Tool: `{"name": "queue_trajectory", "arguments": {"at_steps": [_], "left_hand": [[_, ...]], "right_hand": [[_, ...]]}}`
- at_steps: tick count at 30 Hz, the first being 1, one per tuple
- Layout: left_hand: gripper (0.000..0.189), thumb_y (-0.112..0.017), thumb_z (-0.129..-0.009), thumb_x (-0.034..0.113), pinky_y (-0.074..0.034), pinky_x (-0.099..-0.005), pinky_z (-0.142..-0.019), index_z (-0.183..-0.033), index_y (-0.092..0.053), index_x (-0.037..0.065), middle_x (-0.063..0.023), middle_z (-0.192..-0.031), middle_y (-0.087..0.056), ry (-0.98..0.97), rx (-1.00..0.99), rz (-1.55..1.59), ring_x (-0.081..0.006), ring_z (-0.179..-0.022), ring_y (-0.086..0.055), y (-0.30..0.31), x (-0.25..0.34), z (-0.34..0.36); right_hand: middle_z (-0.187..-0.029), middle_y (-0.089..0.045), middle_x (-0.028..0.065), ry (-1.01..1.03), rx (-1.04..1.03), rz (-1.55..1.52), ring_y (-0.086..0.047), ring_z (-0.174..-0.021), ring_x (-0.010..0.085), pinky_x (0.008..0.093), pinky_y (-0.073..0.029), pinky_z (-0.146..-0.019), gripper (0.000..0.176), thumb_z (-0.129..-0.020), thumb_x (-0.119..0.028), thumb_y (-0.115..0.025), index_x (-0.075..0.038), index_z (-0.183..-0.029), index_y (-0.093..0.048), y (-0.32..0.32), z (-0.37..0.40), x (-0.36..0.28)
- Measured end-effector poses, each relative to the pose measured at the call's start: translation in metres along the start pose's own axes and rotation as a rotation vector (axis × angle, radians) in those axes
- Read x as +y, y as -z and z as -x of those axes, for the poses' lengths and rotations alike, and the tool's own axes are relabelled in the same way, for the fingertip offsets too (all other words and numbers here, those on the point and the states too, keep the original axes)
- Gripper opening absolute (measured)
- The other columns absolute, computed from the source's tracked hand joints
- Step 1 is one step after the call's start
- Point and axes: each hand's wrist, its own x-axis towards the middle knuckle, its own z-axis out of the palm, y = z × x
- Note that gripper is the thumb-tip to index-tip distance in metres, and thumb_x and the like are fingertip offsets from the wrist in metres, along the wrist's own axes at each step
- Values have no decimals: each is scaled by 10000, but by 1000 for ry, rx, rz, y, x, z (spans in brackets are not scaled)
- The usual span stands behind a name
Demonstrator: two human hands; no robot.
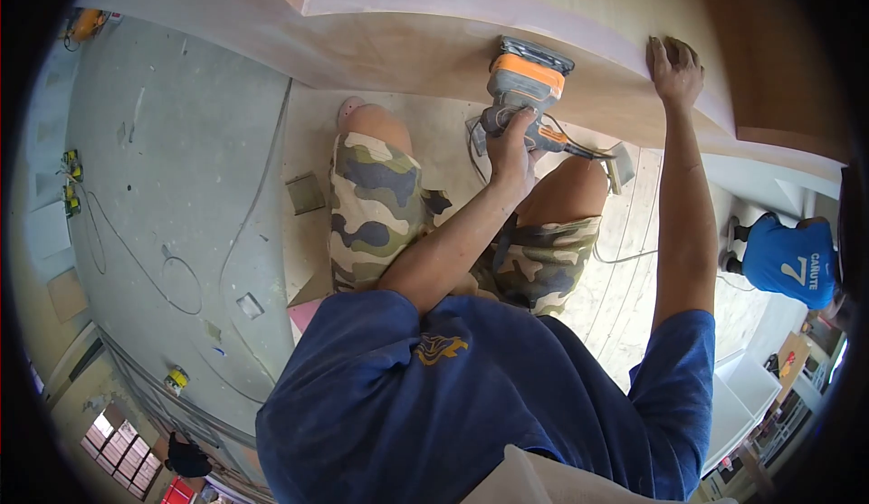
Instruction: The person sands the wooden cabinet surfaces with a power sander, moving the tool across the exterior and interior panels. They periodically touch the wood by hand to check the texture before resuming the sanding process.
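Orange sander [527, 83] in left grip [509, 151]; shirt [787, 264] reads "7".

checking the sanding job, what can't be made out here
Head view:
- Sander pad: hidden under its own body.
- Left hand fingertips: wrapped behind the sander's handle.
- Right hand palm: pressed against the panel.
- Panel top: cut off by the frame edge.
- Yellow tools on the floor: too small to identify.
- Person in blue: partly lost in the dark lens rim.
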Motion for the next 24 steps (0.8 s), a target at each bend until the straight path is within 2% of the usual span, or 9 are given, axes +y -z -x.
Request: {"name": "queue_trajectory", "arguments": {"at_steps": [2,5,9,14,16,18,22,24], "left_hand": [[394,-681,-827,178,-560,-456,-846,-1157,-493,74,-83,-1064,-568,-76,7,-79,-228,-978,-613,6,2,-3],[374,-688,-820,158,-563,-412,-812,-1137,-510,71,-82,-1047,-588,-113,10,-154,-210,-935,-626,11,15,-4],[354,-695,-821,179,-561,-394,-799,-1115,-532,70,-87,-1015,-611,-179,85,-154,-213,-888,-637,16,42,0],[352,-684,-837,216,-560,-390,-797,-1121,-535,72,-81,-1010,-613,-270,68,-118,-223,-880,-630,33,71,-7],[341,-712,-807,157,-573,-395,-681,-1080,-522,81,-73,-1007,-605,-357,97,-34,-187,-846,-629,39,90,-12],[334,-712,-808,150,-571,-393,-687,-1081,-530,90,-73,-1008,-605,-355,96,-40,-188,-840,-623,49,114,-19],[304,-713,-807,148,-555,-366,-716,-1056,-546,96,-58,-1008,-604,-458,67,-62,-191,-818,-621,56,155,-19],[331,-715,-794,121,-545,-358,-707,-1068,-534,77,-71,-1007,-602,-528,128,-160,-197,-790,-620,48,168,-8]], "right_hand": [[-1174,-661,96,-86,-23,-59,-556,-1173,268,410,-382,-1019,518,-833,-537,-598,-106,-1106,-691,8,2,-7],[-1178,-661,86,-64,-8,-41,-556,-1173,265,417,-386,-1015,507,-835,-526,-599,-107,-1104,-692,5,3,-7],[-1185,-658,87,-54,1,-43,-547,-1188,265,417,-382,-1022,512,-830,-527,-599,-113,-1118,-688,3,4,2],[-1193,-653,90,-117,7,-70,-547,-1190,260,410,-379,-1024,525,-831,-534,-596,-113,-1133,-681,6,9,8],[-1195,-652,90,-125,11,-51,-546,-1191,257,408,-377,-1025,530,-833,-536,-595,-111,-1138,-679,6,8,12],[-1197,-651,92,37,14,67,-547,-1191,257,407,-377,-1025,535,-837,-538,-591,-110,-1149,-673,-7,7,27],[-1189,-656,88,60,24,65,-553,-1182,257,407,-381,-1020,529,-843,-539,-585,-110,-1136,-680,-2,5,23],[-1168,-667,68,-60,10,-40,-573,-1150,253,408,-404,-994,513,-846,-518,-598,-92,-1118,-681,11,7,10]]}}
